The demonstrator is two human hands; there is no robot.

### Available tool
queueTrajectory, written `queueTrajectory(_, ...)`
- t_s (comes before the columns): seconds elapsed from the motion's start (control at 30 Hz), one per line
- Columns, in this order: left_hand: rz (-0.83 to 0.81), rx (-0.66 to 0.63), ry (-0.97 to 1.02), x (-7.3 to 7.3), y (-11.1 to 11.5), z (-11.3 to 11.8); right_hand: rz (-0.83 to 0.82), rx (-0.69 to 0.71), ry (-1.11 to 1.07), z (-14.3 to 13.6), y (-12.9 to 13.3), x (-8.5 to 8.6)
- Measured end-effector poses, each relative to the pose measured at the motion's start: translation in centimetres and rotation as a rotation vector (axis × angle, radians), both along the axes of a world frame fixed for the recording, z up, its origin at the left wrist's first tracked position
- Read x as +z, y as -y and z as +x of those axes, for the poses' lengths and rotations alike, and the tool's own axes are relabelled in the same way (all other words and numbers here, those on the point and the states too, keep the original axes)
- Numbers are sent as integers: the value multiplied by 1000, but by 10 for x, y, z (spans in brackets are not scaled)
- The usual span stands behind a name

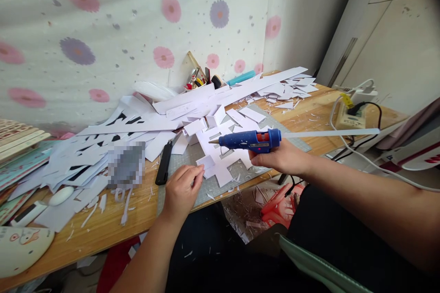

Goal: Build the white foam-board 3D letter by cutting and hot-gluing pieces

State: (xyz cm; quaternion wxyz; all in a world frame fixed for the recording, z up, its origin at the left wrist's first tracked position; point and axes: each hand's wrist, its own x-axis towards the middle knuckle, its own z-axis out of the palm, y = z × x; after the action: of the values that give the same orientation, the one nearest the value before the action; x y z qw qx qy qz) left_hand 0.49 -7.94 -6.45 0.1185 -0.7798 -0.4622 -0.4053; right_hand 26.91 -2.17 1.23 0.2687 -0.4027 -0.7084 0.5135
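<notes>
My right hand [270, 158] is wrapped round the handle of a blue glue gun [240, 140], whose nozzle points left. A long white glue stick [326, 133] sticks out of its back end. Below the nozzle lies a cut-out white board [225, 176] with square notches and openings, on a grey cutting mat [202, 194]. My left hand [182, 187] is closed, thumb and fingers together, beside a small white flap [206, 162] at the board's left edge. What its fingertips hold, if anything, is hidden. A black utility knife [164, 163] lies left of the board.
White sheets and offcuts [134, 123] are heaped along the back and left of the wooden table [137, 206]. A power strip [350, 116] with cables stands at the right. A white mouse [62, 196] lies at the left. Below the table edge is a red plastic basket [280, 206].
</notes>
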Motion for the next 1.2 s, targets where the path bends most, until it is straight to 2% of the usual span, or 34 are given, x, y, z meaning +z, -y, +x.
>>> queueTrajectory(0.2,-52,-6,25,0,4,-6,4,-9,-4,5,0,-3)
queueTrajectory(0.3,-105,62,152,-2,7,-13,11,-7,-21,6,1,-5)
queueTrajectory(0.4,-253,107,310,-6,5,-17,7,-13,-51,7,1,-6)
queueTrajectory(0.5,-438,104,337,-6,0,-15,-1,-15,-50,7,1,-7)
queueTrajectory(0.57,-492,138,339,-5,-2,-10,5,13,-52,6,0,-9)
queueTrajectory(0.63,-492,164,345,-5,-3,-4,-2,15,-84,2,0,-14)
queueTrajectory(0.8,-412,154,298,-7,1,14,-37,-79,-144,-24,5,-34)
queueTrajectory(0.97,-327,122,227,-12,8,30,149,-147,-18,-48,14,-48)
queueTrajectory(1.07,-346,105,218,-15,11,34,216,-163,-23,-54,18,-51)
queueTrajectory(1.2,-414,128,220,-17,13,34,197,-157,-52,-59,23,-56)
